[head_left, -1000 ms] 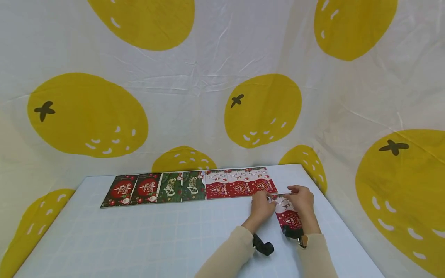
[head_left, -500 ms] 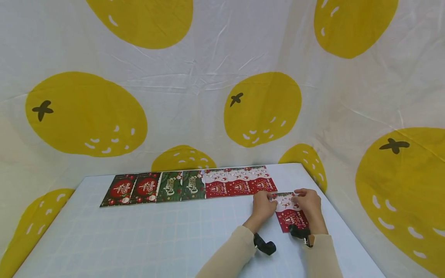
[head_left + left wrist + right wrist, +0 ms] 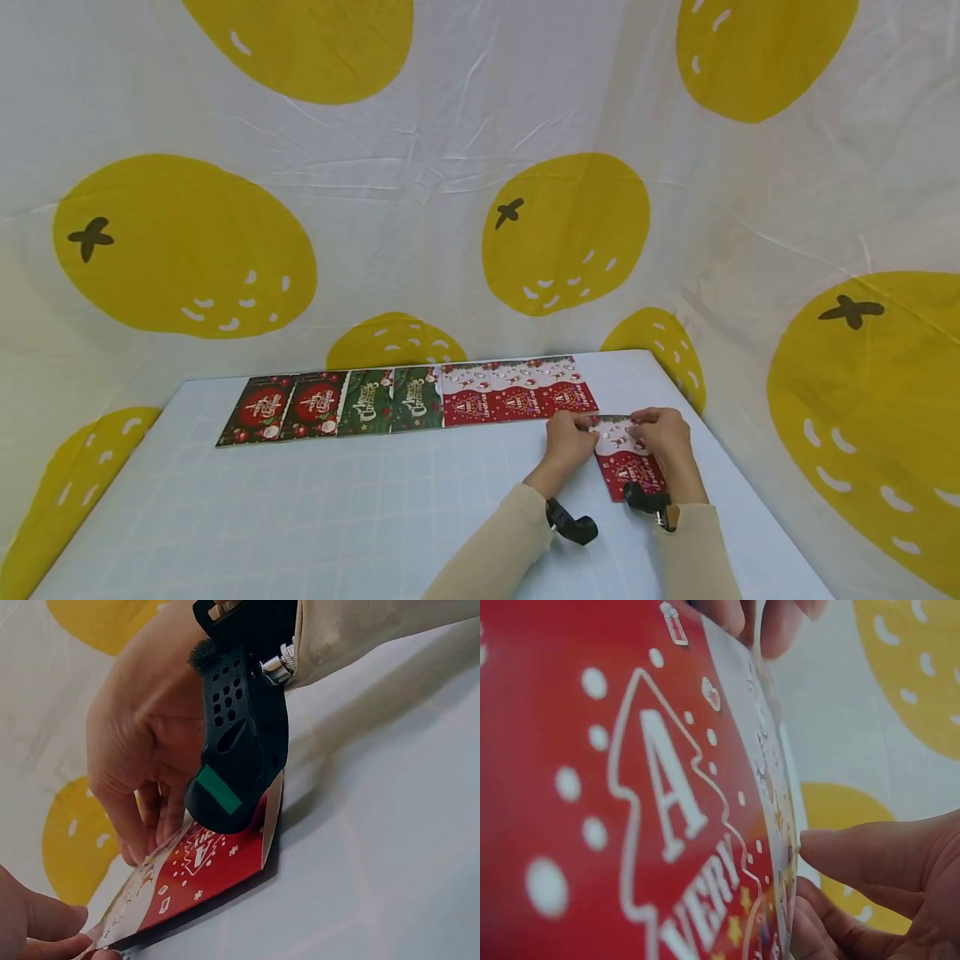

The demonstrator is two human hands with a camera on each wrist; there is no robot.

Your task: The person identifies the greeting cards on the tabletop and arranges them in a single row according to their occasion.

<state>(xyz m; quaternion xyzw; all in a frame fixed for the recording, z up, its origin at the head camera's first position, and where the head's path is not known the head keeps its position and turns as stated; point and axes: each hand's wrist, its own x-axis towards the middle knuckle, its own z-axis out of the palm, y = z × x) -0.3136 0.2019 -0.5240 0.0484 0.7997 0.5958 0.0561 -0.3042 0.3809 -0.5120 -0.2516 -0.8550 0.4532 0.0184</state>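
A red-and-white Christmas card (image 3: 621, 467) with "A VERY" printed on it is held at the right side of the table. My left hand (image 3: 567, 446) pinches its upper left edge between thumb and fingers; the left wrist view shows those fingertips at the corner. On the opposite edge, my right hand (image 3: 669, 442) grips the card with thumb and fingers, its thumb meeting the edge in the right wrist view. The card (image 3: 217, 870) looks slightly bowed and tilted, close over the table. Part of its lower right is hidden behind the black right wrist camera (image 3: 645, 498).
A row of Christmas cards lies along the table's back edge: two dark red cards (image 3: 259, 410), two green cards (image 3: 366, 403) and three red-and-white cards (image 3: 516, 392). The light blue checked tablecloth (image 3: 300, 517) covers the table. A white curtain (image 3: 420, 250) with yellow fruit stands behind and beside it.
My right hand has shifted slightly right, and more of the card's face shows between the hands. The left hand has barely moved. The row of cards stays put.
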